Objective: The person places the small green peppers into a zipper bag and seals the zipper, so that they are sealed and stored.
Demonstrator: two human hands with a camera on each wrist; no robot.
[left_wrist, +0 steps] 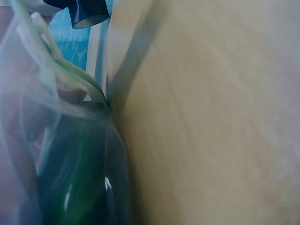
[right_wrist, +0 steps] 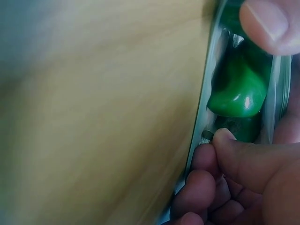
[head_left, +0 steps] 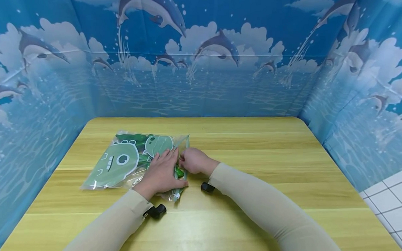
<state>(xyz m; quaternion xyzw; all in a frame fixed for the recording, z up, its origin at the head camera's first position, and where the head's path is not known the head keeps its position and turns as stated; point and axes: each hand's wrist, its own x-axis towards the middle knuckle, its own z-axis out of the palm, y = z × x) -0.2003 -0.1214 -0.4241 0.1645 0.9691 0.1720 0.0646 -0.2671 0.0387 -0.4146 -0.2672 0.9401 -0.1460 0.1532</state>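
A clear zip bag [head_left: 129, 179] printed with green cartoon monsters lies on the left half of the table, its mouth toward the right. Green peppers [right_wrist: 240, 91] show inside. My left hand [head_left: 161, 173] rests on top of the bag near its mouth, fingers stretched out, thumb by the opening edge. At the mouth is my right hand [head_left: 195, 160]. Its thumb and index finger pinch a green pepper by a small dark stem [right_wrist: 207, 135], while the other fingers curl underneath. In the left wrist view, a shiny dark green pepper [left_wrist: 75, 173] shows through the plastic.
The wooden table [head_left: 255, 145] extends right and toward me. A blue dolphin-print curtain [head_left: 203, 84] stands around its back and sides. White floor tiles [head_left: 398, 200] show at the right. Each wrist carries a small black camera [head_left: 156, 211].
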